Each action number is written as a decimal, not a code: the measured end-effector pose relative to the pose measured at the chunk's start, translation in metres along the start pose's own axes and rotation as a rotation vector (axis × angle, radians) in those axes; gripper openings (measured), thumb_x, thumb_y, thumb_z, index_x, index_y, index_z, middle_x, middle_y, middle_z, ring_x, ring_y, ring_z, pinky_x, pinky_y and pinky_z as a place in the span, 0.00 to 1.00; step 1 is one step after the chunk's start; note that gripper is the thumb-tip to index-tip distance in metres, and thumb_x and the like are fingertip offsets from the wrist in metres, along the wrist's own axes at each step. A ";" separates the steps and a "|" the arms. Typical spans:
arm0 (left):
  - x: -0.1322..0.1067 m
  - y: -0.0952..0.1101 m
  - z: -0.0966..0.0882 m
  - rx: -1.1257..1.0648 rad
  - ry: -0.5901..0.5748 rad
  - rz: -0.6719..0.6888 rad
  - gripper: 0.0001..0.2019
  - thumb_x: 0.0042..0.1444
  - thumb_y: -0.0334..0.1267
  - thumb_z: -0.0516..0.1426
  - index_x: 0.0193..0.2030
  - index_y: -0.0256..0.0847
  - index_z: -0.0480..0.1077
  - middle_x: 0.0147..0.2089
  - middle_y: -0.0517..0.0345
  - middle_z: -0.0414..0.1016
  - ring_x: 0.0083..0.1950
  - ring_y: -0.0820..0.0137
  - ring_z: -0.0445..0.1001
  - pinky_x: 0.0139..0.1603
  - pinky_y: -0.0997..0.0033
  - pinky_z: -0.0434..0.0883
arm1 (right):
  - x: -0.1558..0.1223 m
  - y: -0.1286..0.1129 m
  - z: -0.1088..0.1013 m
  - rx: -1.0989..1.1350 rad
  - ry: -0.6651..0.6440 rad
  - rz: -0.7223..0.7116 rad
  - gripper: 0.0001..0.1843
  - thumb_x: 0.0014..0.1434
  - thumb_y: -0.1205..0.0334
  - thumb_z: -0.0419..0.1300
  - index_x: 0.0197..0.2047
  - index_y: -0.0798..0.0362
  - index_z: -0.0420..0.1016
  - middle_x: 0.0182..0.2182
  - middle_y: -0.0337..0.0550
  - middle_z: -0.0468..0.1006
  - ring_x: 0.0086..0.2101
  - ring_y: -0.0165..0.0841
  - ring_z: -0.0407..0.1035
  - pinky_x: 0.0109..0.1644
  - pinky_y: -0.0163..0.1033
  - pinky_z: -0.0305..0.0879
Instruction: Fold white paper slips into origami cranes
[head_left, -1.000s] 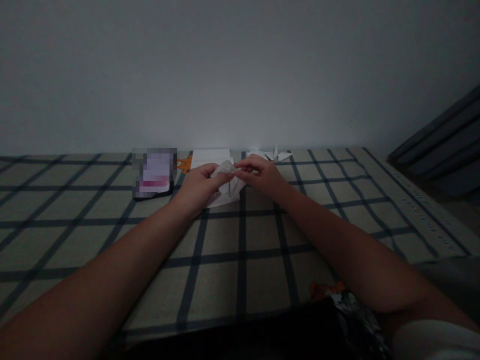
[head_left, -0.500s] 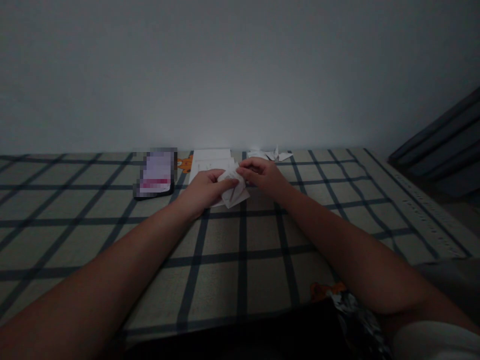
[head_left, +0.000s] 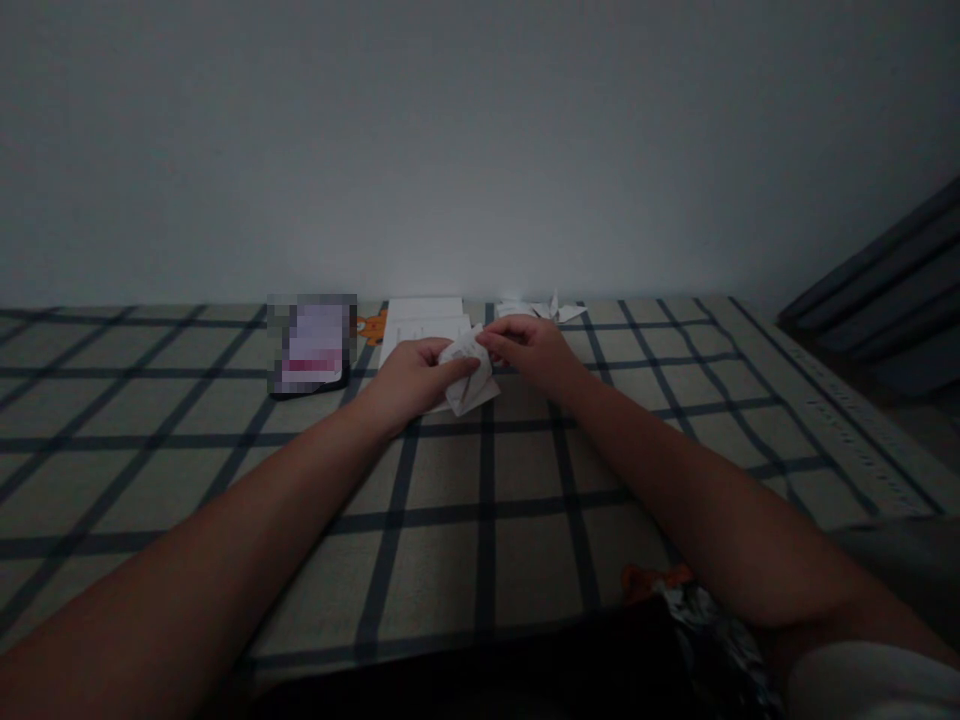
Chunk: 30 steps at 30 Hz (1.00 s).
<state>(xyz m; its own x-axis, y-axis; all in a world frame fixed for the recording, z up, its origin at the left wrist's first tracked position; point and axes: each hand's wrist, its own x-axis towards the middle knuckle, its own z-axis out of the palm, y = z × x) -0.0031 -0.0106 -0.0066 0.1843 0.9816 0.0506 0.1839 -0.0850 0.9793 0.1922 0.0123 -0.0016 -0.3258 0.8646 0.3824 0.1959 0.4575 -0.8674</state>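
Note:
Between my two hands is a small folded piece of white paper [head_left: 469, 385], tilted, with creases and flaps. My left hand [head_left: 420, 378] is closed on its left side, the thumb pressed across the front. At the paper's upper right edge, my right hand [head_left: 529, 345] pinches with thumb and forefinger; its other fingers are partly hidden. Flat white sheets [head_left: 425, 308] lie on the checked cloth behind and under my left hand. Just beyond my right hand rest several folded white paper pieces [head_left: 555, 308], one with a point sticking up.
A phone [head_left: 313, 345], its screen blurred out, leans at the left near the wall. Blue-lined checked cloth [head_left: 442, 560] covers the surface up to the wall [head_left: 480, 150]. Dark striped fabric [head_left: 885, 290] hangs at the right. A dark shape [head_left: 480, 675] fills the bottom edge.
Almost everything stays in place. The right fingers have shifted very slightly at the folded paper's upper edge, and both hands keep hold of it.

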 end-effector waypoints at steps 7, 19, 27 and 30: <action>0.002 0.002 -0.001 0.026 -0.008 0.006 0.15 0.48 0.50 0.67 0.33 0.38 0.79 0.30 0.52 0.79 0.29 0.66 0.73 0.28 0.70 0.67 | 0.000 0.000 0.000 0.004 0.043 -0.013 0.15 0.58 0.49 0.65 0.37 0.54 0.80 0.31 0.40 0.80 0.30 0.29 0.69 0.36 0.36 0.65; 0.001 0.001 -0.003 -0.032 0.063 0.056 0.17 0.50 0.51 0.67 0.37 0.38 0.78 0.33 0.53 0.79 0.33 0.65 0.74 0.32 0.70 0.69 | 0.001 0.003 0.001 -0.070 -0.015 -0.017 0.16 0.59 0.49 0.64 0.34 0.55 0.77 0.28 0.38 0.76 0.29 0.28 0.67 0.34 0.36 0.61; 0.006 0.000 -0.001 -0.250 0.040 0.027 0.19 0.50 0.52 0.66 0.39 0.39 0.77 0.38 0.52 0.79 0.36 0.66 0.75 0.34 0.69 0.72 | 0.001 0.008 0.003 -0.006 -0.036 0.029 0.17 0.56 0.47 0.65 0.37 0.54 0.75 0.30 0.38 0.76 0.30 0.29 0.69 0.35 0.36 0.65; 0.008 0.005 0.001 -0.418 0.056 -0.039 0.19 0.54 0.55 0.61 0.39 0.39 0.75 0.38 0.51 0.78 0.35 0.65 0.76 0.31 0.68 0.73 | 0.002 0.006 0.002 0.045 -0.015 0.062 0.15 0.57 0.49 0.64 0.36 0.53 0.73 0.31 0.39 0.76 0.31 0.29 0.69 0.33 0.35 0.65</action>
<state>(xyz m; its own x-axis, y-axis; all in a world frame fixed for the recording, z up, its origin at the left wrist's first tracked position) 0.0005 -0.0032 -0.0020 0.1297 0.9915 0.0116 -0.2204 0.0174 0.9753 0.1908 0.0163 -0.0067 -0.3282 0.8875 0.3234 0.1748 0.3935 -0.9026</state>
